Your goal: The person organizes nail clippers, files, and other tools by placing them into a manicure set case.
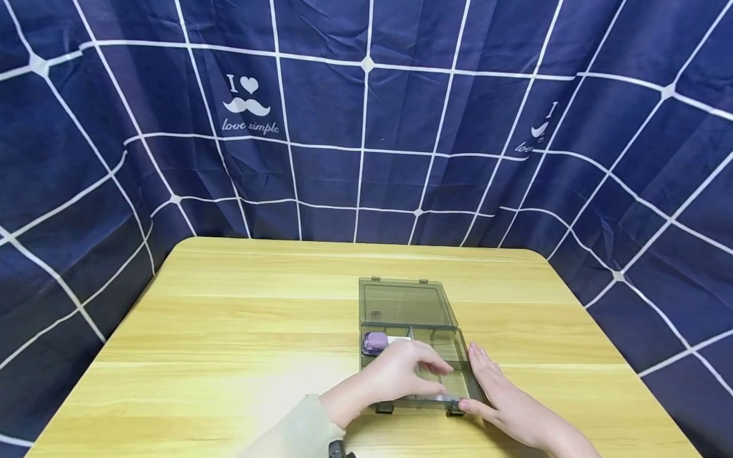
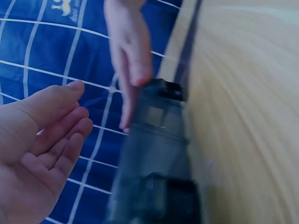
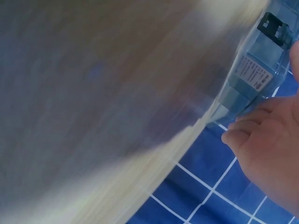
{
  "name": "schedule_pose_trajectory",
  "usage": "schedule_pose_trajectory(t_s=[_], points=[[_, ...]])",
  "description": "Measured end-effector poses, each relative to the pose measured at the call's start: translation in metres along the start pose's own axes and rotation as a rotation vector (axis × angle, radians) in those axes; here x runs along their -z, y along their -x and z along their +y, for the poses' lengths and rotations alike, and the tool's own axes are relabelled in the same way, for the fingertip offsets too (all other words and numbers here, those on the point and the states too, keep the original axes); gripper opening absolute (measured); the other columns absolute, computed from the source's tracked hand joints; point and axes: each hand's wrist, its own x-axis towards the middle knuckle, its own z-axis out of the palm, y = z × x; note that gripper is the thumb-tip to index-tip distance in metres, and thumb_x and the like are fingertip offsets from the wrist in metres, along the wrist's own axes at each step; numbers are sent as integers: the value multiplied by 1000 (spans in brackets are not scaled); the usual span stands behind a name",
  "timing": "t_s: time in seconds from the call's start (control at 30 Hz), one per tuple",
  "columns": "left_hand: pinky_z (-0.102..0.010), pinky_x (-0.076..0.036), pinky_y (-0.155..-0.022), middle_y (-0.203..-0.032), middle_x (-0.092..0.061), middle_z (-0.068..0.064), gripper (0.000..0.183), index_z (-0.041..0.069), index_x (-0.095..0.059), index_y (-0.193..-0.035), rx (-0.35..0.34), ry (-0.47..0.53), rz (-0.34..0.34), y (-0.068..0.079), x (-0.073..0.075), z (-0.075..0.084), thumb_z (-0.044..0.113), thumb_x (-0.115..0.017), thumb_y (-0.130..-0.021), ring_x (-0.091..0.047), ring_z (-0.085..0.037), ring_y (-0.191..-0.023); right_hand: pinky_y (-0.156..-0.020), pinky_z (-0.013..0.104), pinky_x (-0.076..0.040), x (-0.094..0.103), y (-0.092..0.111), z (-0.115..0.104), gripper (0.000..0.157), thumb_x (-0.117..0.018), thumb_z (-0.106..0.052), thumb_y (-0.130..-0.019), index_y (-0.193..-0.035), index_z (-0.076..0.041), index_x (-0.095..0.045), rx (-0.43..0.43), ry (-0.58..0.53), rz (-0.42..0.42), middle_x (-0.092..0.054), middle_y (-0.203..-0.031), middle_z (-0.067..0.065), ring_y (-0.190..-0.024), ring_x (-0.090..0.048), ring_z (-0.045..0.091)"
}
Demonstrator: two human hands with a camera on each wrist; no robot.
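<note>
A translucent grey compartment box [image 1: 466, 375] lies on the table with its hinged lid [image 1: 406, 302] folded back flat. In its back left compartment sits a purple item [image 1: 375, 342] with a whitish part beside it; its exact kind is unclear. My left hand [image 1: 401, 372] hovers over the box, thumb and fingers loosely curved and apart, with nothing seen between them in the left wrist view. Along the box's right wall lie the straight fingers of my right hand [image 1: 509, 404], its thumb at the front right corner by a black latch [image 1: 454, 408]. Something small and pale near the front wall is hard to make out.
The wooden table [image 1: 229, 337] extends around the box, widest to the left. A dark blue curtain [image 1: 326, 178] with white grid lines hangs behind it and on both sides. A white label [image 3: 254, 72] shows on the box in the right wrist view.
</note>
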Motion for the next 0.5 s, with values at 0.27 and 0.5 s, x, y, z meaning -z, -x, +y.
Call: schedule_pose_trajectory(t_s=[0.27,0.5], points=[[-25,-48,-90,-102,-70,7,28,11,-73,-104,70,125,174,60,53,3,17,-80,-77,-60,-5,-98,-101,3,5,-2,0,1,89,-58,-44,-92,-149,5,-12,2,-13,-10,-9,-154,26,-139,-10,46],[-32,-51,-82,-99,-68,12,23,18,-73,-101,318,81,311,120,81,-17,27,-78,-79,-60,-8,-89,-103,5,6,1,0,0,89,-58,-46,-92,-150,4,-12,3,24,-2,-10,-154,26,-138,-11,47]])
